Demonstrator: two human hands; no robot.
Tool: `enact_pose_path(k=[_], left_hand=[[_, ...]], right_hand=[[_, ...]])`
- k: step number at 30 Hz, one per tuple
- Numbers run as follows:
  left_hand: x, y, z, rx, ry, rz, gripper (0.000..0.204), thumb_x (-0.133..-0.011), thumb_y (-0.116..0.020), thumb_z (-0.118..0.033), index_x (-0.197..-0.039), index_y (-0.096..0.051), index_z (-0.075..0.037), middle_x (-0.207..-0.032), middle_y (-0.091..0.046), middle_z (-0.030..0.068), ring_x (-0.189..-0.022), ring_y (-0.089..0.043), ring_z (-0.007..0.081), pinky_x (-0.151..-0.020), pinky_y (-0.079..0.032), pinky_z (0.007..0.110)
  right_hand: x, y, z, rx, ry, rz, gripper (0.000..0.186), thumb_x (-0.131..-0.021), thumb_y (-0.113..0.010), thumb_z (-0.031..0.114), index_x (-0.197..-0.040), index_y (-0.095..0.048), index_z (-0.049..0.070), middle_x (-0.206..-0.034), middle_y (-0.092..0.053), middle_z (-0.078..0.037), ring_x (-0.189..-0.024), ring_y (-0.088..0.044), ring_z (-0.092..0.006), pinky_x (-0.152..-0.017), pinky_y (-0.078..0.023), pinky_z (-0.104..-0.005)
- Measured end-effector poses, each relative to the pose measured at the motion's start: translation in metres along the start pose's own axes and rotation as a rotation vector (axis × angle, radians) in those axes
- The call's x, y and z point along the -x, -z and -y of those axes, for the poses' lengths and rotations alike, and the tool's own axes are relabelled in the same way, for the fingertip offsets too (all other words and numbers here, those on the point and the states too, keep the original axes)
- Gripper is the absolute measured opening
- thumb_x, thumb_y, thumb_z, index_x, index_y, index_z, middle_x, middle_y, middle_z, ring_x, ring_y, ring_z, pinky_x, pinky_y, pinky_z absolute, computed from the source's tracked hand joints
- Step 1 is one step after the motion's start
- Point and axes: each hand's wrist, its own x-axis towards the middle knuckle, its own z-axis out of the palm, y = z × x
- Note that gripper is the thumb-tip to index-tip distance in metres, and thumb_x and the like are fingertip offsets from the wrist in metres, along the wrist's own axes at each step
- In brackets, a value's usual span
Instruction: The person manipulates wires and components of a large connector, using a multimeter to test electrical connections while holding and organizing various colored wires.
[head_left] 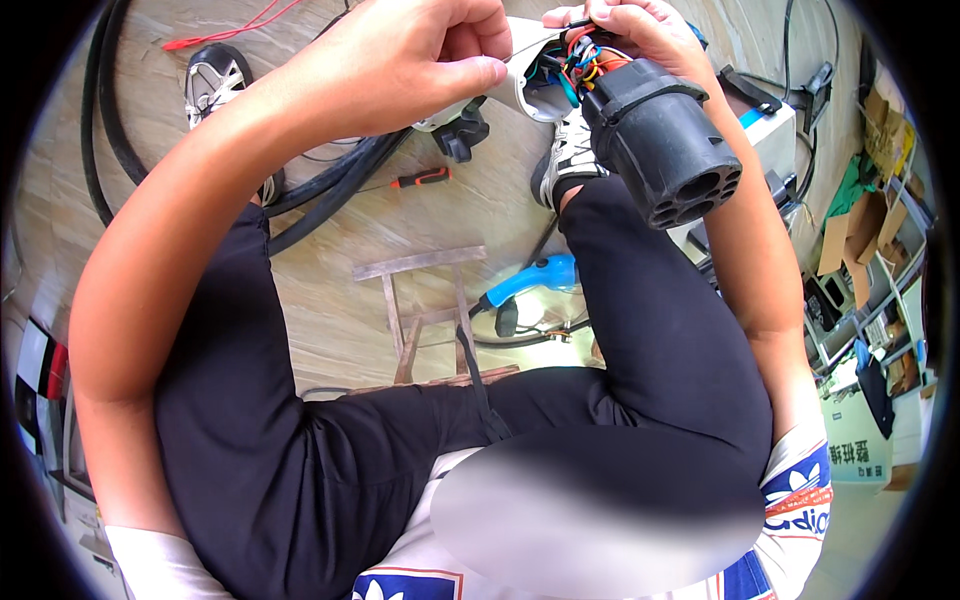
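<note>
In the head view, the left hand [455,45] has fingers curled near the thumb; whether it grips something, I cannot tell. The right hand [645,28] pinches a small black piece [578,23]. Between both hands is the white housing [522,85]; below the right one, coloured wires [572,66] and the black connector [660,135].

the screwdriver [421,177] lies on the floor [520,215] between the two shoes [215,82]. the cables [345,190] are left of it. nearer the body, the stool [420,264] is between the legs [665,310], with the handle [535,280] to its right. the wires [577,62] sit between the plug [660,145] and the shell [547,102].
</note>
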Motion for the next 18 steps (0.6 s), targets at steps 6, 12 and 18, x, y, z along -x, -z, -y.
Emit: enact_pose_path(k=[6, 12, 18], left_hand=[[-0.001, -0.003, 0.002, 0.006, -0.007, -0.016, 0.014, -0.089, -0.068, -0.011, -0.094, -0.066, 0.002, -0.072, -0.067, 0.0086, -0.065, -0.060, 0.0131, -0.061, -0.049, 0.030], [-0.003, -0.005, 0.004, 0.030, -0.006, -0.022, 0.013, -0.089, -0.068, -0.009, -0.094, -0.066, 0.002, -0.073, -0.066, 0.0085, -0.065, -0.060, 0.0127, -0.061, -0.048, 0.031], [0.000, 0.000, -0.006, 0.052, 0.039, 0.006, 0.013, -0.089, -0.068, -0.009, -0.093, -0.066, 0.003, -0.070, -0.065, 0.0072, -0.063, -0.057, 0.0113, -0.059, -0.046, 0.030]], right_hand=[[0.000, 0.005, -0.007, -0.108, -0.023, 0.010, 0.009, -0.091, -0.068, 0.011, -0.089, -0.062, 0.005, -0.102, -0.073, -0.014, -0.086, -0.070, -0.0191, -0.080, -0.058, -0.0340], [0.001, 0.000, -0.002, -0.076, -0.018, -0.012, 0.009, -0.091, -0.068, 0.010, -0.089, -0.062, 0.004, -0.103, -0.073, -0.015, -0.085, -0.070, -0.0190, -0.079, -0.058, -0.0333], [0.003, -0.004, -0.002, -0.112, -0.040, -0.017, 0.009, -0.091, -0.068, 0.010, -0.090, -0.062, 0.004, -0.103, -0.073, -0.015, -0.085, -0.070, -0.0188, -0.079, -0.058, -0.0332]])
